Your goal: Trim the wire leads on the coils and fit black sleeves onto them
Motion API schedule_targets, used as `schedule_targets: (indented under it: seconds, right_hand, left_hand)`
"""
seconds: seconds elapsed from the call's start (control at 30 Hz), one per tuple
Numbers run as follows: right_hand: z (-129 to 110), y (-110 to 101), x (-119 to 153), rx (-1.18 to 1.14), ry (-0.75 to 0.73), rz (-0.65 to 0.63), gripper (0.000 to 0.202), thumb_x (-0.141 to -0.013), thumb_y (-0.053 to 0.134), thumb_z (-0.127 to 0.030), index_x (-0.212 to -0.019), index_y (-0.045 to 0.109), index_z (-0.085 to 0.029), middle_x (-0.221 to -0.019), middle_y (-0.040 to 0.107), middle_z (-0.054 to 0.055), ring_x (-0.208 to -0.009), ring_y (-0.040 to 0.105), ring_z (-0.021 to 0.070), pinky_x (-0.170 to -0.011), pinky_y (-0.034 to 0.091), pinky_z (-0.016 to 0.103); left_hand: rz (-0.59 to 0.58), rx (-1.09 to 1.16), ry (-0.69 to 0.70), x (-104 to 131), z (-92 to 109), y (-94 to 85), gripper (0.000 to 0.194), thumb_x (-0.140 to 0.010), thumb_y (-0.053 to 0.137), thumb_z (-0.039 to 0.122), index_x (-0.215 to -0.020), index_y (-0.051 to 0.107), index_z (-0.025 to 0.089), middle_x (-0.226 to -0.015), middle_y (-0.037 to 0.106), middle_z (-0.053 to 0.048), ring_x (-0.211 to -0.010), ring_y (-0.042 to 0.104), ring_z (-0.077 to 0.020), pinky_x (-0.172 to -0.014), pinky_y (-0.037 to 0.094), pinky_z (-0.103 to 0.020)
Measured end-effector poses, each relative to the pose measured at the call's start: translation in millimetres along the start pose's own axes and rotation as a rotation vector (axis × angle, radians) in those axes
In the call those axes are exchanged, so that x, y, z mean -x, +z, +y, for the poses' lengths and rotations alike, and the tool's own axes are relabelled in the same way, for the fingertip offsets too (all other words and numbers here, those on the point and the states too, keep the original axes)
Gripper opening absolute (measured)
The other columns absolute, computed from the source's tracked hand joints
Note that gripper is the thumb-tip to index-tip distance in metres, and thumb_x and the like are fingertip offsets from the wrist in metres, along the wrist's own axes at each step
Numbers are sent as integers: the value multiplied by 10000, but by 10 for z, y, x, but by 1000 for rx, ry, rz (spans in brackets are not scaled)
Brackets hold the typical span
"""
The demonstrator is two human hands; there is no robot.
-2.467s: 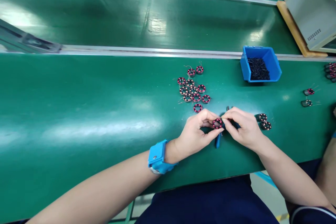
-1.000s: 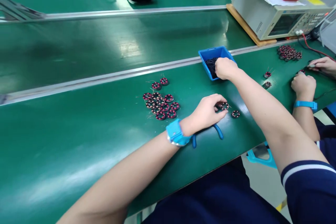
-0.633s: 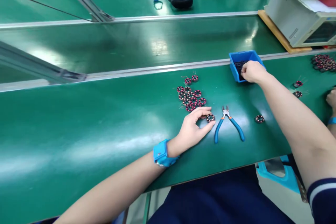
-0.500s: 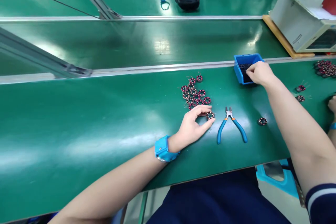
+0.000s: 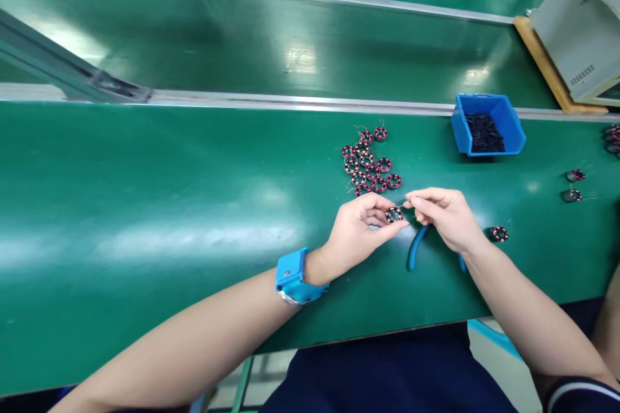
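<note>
My left hand (image 5: 356, 227) grips a small ring-shaped motor stator (image 5: 394, 214) with copper windings between thumb and fingers, just above the table. Close by on its right, my right hand (image 5: 442, 214) is pinched at the stator's thin wire ends; whatever lies between those fingertips is too small to make out. Beneath the right hand lie pliers with blue handles (image 5: 415, 250), their jaws hidden by it. Just beyond my left hand rests a cluster of similar stators (image 5: 367, 160) with red and copper windings. A single stator (image 5: 497, 233) sits right of my right hand.
A blue bin (image 5: 511, 139) of small black pieces stands near the metal rail. Two stators (image 5: 572, 195) and another pile (image 5: 613, 139) lie at the right. A grey box-shaped machine (image 5: 574, 39) rests on a wooden board. Part of another person's arm (image 5: 609, 319) shows at the right edge.
My right hand has left the blue bin and come to the stator in my left hand, now covering part of the pliers. The view has tilted down.
</note>
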State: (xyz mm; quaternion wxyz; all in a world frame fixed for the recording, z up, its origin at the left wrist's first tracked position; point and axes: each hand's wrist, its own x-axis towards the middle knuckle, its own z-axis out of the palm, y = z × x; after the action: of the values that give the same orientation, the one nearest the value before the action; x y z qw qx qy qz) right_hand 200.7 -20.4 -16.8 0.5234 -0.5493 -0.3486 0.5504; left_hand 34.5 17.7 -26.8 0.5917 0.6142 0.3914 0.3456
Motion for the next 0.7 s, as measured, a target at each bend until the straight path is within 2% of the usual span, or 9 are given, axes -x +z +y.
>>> schedule_targets:
  seconds: [0.2, 0.5, 0.7]
  right_hand:
    - [-43, -10, -30, 41, -49, -3, 186, -743, 737, -351, -818, 774, -185, -611, 651, 3, -463, 450, 60, -439, 364, 208]
    - [-41, 35, 6, 103, -66, 32, 218, -745, 723, -374, -827, 760, -175, -604, 625, -10, -466, 447, 69, -442, 381, 223]
    - [-25, 32, 17, 148, -101, 5, 191, -769, 702, -358, -828, 763, -186, -615, 610, -14, -473, 454, 71, -453, 394, 227]
  left_hand:
    - [-25, 13, 26, -6, -8, 5, 252, -669, 791, 219, -818, 615, 118, -677, 644, 1, -560, 600, -71, -540, 512, -165]
    - [-22, -30, 40, -9, -13, 7, 247, -681, 784, 237, -816, 618, 114, -708, 659, -20, -576, 621, -86, -555, 532, -183]
    - [-26, -35, 40, -7, -17, 11, 244, -691, 778, 243, -817, 614, 114, -716, 663, -29, -590, 637, -99, -569, 549, -199]
